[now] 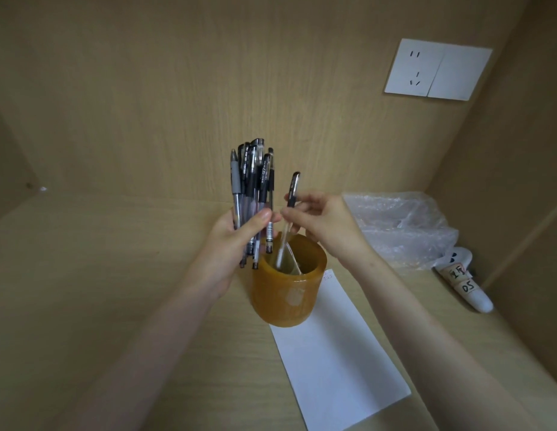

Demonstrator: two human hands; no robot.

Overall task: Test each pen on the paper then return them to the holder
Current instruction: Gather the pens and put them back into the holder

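Observation:
An amber round pen holder stands on the wooden desk, on the far end of a white sheet of paper. My left hand grips a bundle of several black and grey pens upright, just left of and above the holder. My right hand pinches a single clear pen with a black cap. Its lower end reaches down inside the holder. A thin pale stick also leans inside the holder.
A crumpled clear plastic bag lies at the back right. A white tube with handwritten labels lies beside it near the right wall. A white wall socket is on the back panel. Wooden walls close in at left and right.

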